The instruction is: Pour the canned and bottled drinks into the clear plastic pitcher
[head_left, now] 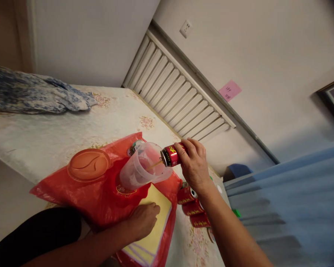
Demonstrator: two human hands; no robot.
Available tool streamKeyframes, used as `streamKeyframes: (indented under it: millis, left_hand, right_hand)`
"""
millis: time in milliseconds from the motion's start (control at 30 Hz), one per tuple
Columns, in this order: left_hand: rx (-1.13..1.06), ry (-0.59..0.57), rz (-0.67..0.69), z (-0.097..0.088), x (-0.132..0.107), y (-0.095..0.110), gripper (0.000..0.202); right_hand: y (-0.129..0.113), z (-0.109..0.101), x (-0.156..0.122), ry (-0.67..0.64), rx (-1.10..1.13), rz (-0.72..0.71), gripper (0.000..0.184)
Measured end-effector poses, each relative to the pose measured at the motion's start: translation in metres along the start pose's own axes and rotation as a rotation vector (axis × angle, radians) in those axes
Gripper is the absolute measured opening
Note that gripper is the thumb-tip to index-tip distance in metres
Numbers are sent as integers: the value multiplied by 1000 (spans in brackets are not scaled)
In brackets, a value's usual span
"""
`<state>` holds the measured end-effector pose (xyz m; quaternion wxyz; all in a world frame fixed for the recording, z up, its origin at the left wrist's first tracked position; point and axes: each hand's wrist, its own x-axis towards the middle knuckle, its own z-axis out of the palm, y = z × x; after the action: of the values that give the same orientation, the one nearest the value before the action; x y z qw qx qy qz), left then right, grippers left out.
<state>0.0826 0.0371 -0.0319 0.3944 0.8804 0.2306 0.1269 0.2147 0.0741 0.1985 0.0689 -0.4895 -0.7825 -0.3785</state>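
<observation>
Can (pixel 171 155), red-and-black metal cylinder, tilted at mouth of translucent plastic container (pixel 131 172) | right hand (pixel 194 161) clasping can's base end | left hand (pixel 145 220) curled, cannot tell if gripping | judged light, dentable; hold mid-body

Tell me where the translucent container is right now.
In the head view, the translucent container is just left of and below centre, above the yellow sheet. The tilted can in the right hand is at its right.

The right hand (pixel 194 163) is raised beside the plastic pitcher's (pixel 129 174) rim, fingers wrapped in a grip; the left hand (pixel 144 221), loosely curled, sits lower, on the pitcher's near side.
</observation>
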Motion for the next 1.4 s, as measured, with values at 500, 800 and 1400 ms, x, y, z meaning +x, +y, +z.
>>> streamKeyframes:
  millis: [500,800,1400]
  left_hand:
    - [-37,10,4,3,0,-2,20]
    - [25,-13,-12,4,2,-2,17]
    - [-41,-67,-100,-4,3,7,23]
  right_hand:
    - [-2,9,-3,-8,16,7,45]
    - [3,19,-10,-11,171,63,47]
    - [-16,188,-15,-21,1325,1162,58]
